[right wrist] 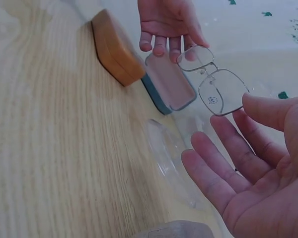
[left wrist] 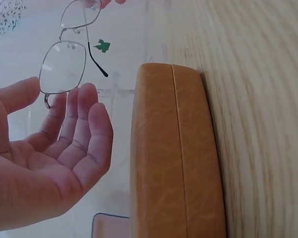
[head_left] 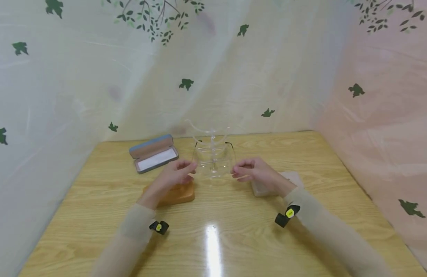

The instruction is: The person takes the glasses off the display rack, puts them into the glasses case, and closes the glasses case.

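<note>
A pair of thin metal-framed glasses (left wrist: 63,67) with clear lenses is held between both hands, raised above the table. My left hand (head_left: 180,172) pinches one side of the frame between thumb and fingers, above an orange glasses case (head_left: 180,194). On the other side, my right hand (head_left: 253,171) pinches the frame's edge. In the right wrist view both lenses of the glasses (right wrist: 223,91) show. Their arms are unfolded and point away, dark tips at the ends. Behind them stands a clear display stand (head_left: 212,144) with curved crossbars.
A blue glasses case (head_left: 152,146) lies open at the back left, its inside pinkish with a white piece. To the right, partly under the right forearm, is a whitish case (head_left: 293,178). A leaf-printed curtain (head_left: 220,107) borders the wooden table (head_left: 241,238).
</note>
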`<state>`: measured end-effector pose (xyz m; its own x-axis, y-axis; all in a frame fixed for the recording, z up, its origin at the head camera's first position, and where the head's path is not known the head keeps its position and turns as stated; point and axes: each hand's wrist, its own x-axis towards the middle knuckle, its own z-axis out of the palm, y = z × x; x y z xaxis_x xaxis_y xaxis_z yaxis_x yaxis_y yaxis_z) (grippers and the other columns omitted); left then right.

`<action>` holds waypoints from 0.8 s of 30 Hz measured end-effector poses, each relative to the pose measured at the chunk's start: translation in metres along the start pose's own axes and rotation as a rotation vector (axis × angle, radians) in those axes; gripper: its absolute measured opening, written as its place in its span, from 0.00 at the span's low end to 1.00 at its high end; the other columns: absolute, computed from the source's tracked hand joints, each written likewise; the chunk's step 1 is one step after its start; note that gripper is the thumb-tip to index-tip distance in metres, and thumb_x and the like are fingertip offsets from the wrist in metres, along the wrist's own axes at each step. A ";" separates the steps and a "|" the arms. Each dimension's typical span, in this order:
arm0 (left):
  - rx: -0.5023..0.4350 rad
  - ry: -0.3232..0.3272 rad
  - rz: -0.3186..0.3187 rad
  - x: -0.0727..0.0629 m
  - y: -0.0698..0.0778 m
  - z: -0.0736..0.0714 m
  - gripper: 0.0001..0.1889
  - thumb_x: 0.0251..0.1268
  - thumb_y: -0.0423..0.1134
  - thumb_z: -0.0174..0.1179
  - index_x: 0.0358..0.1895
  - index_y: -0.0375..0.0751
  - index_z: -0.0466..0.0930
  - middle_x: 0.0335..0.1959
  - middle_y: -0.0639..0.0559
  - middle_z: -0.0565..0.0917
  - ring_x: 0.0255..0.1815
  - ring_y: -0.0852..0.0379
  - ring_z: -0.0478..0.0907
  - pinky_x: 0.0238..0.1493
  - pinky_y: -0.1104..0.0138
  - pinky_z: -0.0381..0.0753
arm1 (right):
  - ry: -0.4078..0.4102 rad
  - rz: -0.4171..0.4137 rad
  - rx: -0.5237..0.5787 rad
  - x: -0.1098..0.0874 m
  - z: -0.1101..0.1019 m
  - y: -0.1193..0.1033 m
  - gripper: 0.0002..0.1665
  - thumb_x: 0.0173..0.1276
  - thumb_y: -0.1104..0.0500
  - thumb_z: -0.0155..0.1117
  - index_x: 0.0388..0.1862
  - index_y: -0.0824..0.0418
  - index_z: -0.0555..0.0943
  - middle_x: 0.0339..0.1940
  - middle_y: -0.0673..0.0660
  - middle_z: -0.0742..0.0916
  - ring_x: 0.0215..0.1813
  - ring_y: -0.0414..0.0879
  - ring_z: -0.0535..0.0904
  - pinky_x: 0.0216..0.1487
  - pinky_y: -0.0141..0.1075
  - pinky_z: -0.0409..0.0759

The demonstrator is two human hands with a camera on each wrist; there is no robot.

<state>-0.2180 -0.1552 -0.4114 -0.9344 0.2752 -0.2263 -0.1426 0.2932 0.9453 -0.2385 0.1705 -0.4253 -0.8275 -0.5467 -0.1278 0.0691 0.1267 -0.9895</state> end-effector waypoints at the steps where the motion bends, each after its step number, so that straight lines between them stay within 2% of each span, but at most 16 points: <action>1: 0.010 -0.014 0.003 -0.003 0.000 -0.001 0.31 0.74 0.58 0.59 0.63 0.32 0.75 0.55 0.39 0.80 0.51 0.44 0.82 0.52 0.60 0.82 | -0.008 0.003 -0.008 -0.003 0.001 -0.001 0.23 0.76 0.56 0.65 0.58 0.74 0.77 0.58 0.76 0.81 0.60 0.63 0.81 0.61 0.56 0.78; 6: 0.028 -0.086 0.060 -0.020 0.001 -0.004 0.28 0.75 0.56 0.58 0.60 0.32 0.76 0.55 0.35 0.80 0.50 0.43 0.82 0.54 0.57 0.82 | -0.034 0.014 -0.030 -0.014 0.007 -0.007 0.24 0.75 0.55 0.66 0.58 0.75 0.77 0.58 0.75 0.82 0.59 0.63 0.81 0.60 0.54 0.80; 13: 0.078 -0.123 0.099 -0.039 0.004 -0.005 0.23 0.77 0.51 0.58 0.58 0.33 0.78 0.53 0.36 0.81 0.48 0.45 0.82 0.52 0.57 0.84 | -0.053 0.013 -0.005 -0.022 0.013 -0.008 0.31 0.76 0.56 0.64 0.66 0.77 0.69 0.58 0.76 0.81 0.60 0.67 0.80 0.60 0.57 0.78; 19: 0.107 -0.110 0.126 -0.042 0.004 -0.003 0.21 0.77 0.49 0.58 0.55 0.33 0.79 0.52 0.35 0.82 0.44 0.45 0.83 0.49 0.57 0.85 | -0.039 0.009 0.006 -0.026 0.016 -0.005 0.31 0.75 0.55 0.66 0.68 0.70 0.70 0.58 0.76 0.81 0.60 0.68 0.80 0.58 0.52 0.82; 24: 0.105 -0.113 0.163 -0.043 0.003 -0.002 0.22 0.78 0.49 0.57 0.58 0.31 0.78 0.54 0.36 0.82 0.48 0.40 0.83 0.51 0.55 0.85 | -0.039 0.009 0.037 -0.029 0.018 -0.004 0.28 0.74 0.57 0.66 0.66 0.68 0.71 0.57 0.76 0.82 0.61 0.72 0.78 0.59 0.56 0.80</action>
<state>-0.1790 -0.1680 -0.3981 -0.8987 0.4263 -0.1026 0.0482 0.3285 0.9433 -0.2050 0.1713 -0.4189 -0.8043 -0.5777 -0.1390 0.0983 0.1013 -0.9900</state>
